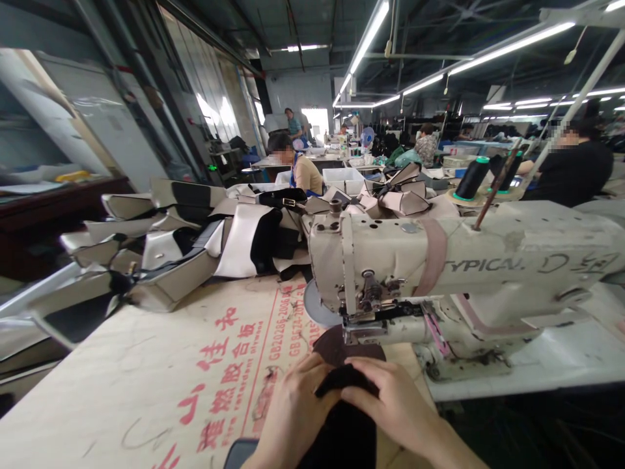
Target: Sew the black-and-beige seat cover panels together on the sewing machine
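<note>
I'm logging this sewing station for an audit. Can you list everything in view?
sewing machine: one, cream, on the table right of centre
fabric: count unclear, dark brown to black, at the machine's foot and under both hands
table: one, pale board with red print, in front
cut pieces: a pile, cream and black, at the table's far left
thread cones: two, black, behind the machine
bin: one, white, beyond the pile
people: several, at benches in the background
lights: rows, white, on the ceiling
left hand: bare, gripping the fabric's left side
right hand: bare, gripping its right side
</note>
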{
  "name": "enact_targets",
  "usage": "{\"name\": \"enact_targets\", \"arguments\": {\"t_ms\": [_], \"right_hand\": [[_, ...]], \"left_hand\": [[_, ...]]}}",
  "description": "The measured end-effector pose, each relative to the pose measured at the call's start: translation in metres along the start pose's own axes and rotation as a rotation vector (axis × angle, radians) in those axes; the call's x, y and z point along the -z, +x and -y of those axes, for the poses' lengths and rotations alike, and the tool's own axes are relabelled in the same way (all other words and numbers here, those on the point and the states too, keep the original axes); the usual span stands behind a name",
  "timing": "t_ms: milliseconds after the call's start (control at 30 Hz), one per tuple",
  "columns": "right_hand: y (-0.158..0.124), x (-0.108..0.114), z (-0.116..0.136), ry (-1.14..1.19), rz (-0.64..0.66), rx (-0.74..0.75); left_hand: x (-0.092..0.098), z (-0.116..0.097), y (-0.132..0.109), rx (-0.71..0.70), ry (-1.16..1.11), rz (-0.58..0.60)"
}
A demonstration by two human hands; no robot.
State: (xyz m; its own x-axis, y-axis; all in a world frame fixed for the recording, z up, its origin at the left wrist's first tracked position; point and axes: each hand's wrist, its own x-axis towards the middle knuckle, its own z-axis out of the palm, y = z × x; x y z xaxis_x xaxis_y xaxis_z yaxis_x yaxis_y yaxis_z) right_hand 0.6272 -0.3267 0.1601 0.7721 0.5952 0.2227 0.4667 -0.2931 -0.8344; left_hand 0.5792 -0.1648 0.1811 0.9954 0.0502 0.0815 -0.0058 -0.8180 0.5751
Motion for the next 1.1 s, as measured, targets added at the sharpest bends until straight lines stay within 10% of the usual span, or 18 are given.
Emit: {"name": "enact_targets", "arguments": {"t_ms": [400, 767, 1100], "right_hand": [[-0.006, -0.004, -0.02, -0.051, 0.123, 0.092], [-0.013, 0.011, -0.015, -0.067, 0.069, 0.214], [-0.011, 0.003, -0.025, -0.057, 0.037, 0.258]], "left_hand": [[0.019, 0.011, -0.009, -0.062, -0.187, 0.251], [0.008, 0.015, -0.015, -0.3, -0.003, 0.177], [0.004, -0.004, 0.007, 0.147, -0.276, 0.27]]}}
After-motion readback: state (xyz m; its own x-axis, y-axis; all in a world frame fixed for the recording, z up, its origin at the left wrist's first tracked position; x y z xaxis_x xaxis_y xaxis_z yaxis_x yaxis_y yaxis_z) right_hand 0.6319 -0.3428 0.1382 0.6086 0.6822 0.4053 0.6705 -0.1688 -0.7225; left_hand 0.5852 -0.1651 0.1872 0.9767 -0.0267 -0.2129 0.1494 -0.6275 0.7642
